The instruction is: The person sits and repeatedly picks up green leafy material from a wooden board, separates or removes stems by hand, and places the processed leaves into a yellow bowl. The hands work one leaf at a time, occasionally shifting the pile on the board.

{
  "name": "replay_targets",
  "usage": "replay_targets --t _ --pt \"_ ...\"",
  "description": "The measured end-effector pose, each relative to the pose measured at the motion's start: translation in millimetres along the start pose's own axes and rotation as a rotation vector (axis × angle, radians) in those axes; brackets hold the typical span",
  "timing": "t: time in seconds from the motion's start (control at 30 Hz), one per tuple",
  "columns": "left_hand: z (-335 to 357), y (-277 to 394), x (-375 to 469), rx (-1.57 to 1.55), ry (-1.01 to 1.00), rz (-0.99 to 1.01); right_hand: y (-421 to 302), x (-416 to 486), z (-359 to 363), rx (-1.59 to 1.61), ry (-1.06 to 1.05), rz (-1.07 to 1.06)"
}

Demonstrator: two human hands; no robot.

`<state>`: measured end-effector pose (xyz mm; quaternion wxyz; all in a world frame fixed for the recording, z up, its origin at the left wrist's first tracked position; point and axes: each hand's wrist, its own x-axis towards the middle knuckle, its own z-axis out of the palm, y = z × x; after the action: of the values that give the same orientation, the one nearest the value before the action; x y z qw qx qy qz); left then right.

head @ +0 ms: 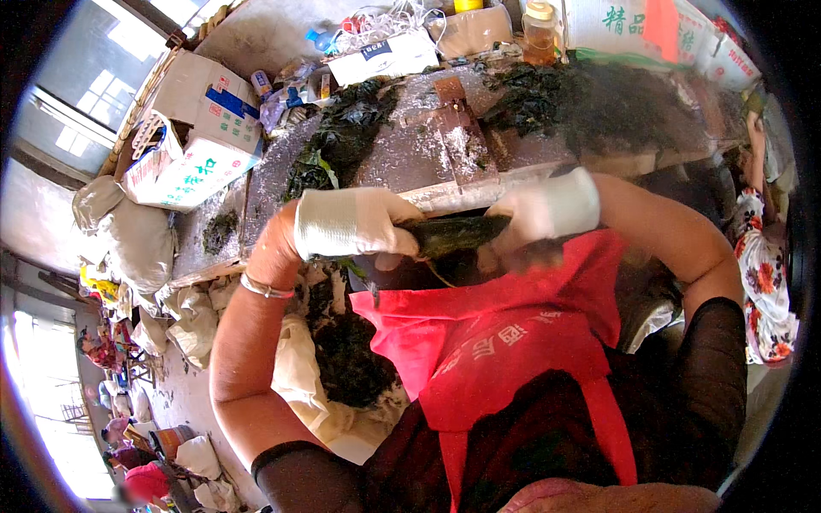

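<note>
Both hands wear pale knit work gloves and hold a folded dark green strip of seaweed, likely kelp (pixel 457 235), between them, above the front edge of a low work surface (pixel 404 151). My left hand (pixel 365 222), at the left end, closes fingers and thumb around it. At the other end my right hand (pixel 535 211), partly blurred, grips it with the fingers curled below. Dark seaweed (pixel 349 128) lies in a long heap beyond my left hand, and a larger pile (pixel 577 102) spreads at the back right. White grains are scattered over the brown boards.
A cardboard carton (pixel 205 134) stands at the left, near stuffed white sacks (pixel 138 240). An open sack (pixel 298 372) with dark seaweed is below my left forearm. A lidded jar (pixel 539 35) stands at the back. A co-worker's arm (pixel 757 151) shows at the right; other people sit far left.
</note>
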<state>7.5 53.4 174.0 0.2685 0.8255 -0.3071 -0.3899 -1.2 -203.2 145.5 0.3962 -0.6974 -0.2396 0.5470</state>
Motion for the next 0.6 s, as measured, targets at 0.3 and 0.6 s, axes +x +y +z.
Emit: replay_targets --t 0.3,0.6 --pt "63 -66 15 -0.130 0.117 0.384 -11 -12 -16 -0.352 0.232 -0.207" --pt "93 -59 84 -0.646 0.214 0.596 -33 10 -2 -1.139 0.254 -0.102"
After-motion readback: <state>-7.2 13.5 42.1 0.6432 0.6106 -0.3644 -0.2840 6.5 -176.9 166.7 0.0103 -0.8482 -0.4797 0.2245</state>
